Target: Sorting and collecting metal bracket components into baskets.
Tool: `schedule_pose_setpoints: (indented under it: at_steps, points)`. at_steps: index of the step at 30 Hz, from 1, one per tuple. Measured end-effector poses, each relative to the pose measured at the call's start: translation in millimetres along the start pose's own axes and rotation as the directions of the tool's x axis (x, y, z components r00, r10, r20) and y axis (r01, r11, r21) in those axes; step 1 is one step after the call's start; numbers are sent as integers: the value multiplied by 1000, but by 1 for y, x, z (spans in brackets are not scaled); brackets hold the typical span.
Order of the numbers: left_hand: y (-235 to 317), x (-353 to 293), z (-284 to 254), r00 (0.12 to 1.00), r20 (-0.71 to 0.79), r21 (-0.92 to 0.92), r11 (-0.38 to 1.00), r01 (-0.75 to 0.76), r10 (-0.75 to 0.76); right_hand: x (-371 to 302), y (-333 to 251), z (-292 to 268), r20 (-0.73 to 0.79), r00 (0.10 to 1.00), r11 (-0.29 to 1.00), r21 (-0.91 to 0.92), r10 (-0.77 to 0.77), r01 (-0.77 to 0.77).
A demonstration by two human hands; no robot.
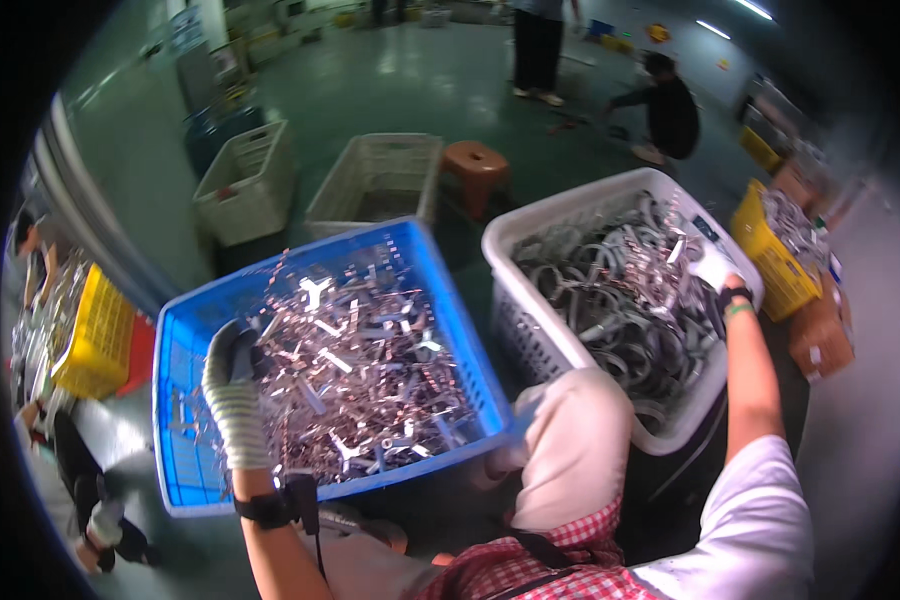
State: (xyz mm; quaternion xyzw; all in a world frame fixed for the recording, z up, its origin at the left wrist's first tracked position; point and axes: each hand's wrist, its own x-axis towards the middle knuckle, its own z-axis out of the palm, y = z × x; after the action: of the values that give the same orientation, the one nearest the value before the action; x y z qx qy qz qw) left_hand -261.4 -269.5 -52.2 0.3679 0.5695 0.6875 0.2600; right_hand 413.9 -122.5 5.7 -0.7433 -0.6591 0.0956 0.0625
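My left hand (pixel 234 375), in a striped glove with dark grey fingers, is inside the left part of a blue plastic basket (pixel 420 262). Its blurred fingers hide their grip. Beside it lies a heap of small shiny metal pieces (pixel 355 375), some three-armed, others flat strips or copper-toned. My right hand (pixel 712 266), in a white glove, reaches into the right side of a white plastic basket (pixel 570 345). Its fingertips blend into copper-toned pieces (pixel 650 265), so whether they hold any cannot be made out. Grey curved strips or bands (pixel 650 345) fill much of this basket.
Beyond the baskets stand two pale crates (pixel 232 205) and an orange stool (pixel 476 165). Yellow baskets of parts flank me on the left (pixel 95 330) and right (pixel 775 255), with a cardboard box (pixel 822 330). One person crouches (pixel 668 110); another stands (pixel 540 45).
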Motion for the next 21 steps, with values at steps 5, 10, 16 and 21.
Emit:
schedule_pose_setpoints:
  at_steps: [5, 10, 16, 21]
  points:
    - [3, 5, -3, 999, -32, -81, 997, 6, -9, -4, -132, 19, -93, 934, 774, 535, -344, 338]
    - [-26, 17, -24, 994, 19, -290, 950, 112, -111, -16, -338, 100, 70, 474, 424, 574, -878, 701]
    - [-61, -5, -27, 970, 1, -130, 961, 243, -245, 14, -449, 190, 431, 580, 655, 34, -691, 755]
    - [-64, -43, -44, 797, 140, -47, 800, 598, -588, 36, -495, 255, 421, 532, 672, 349, -735, 653]
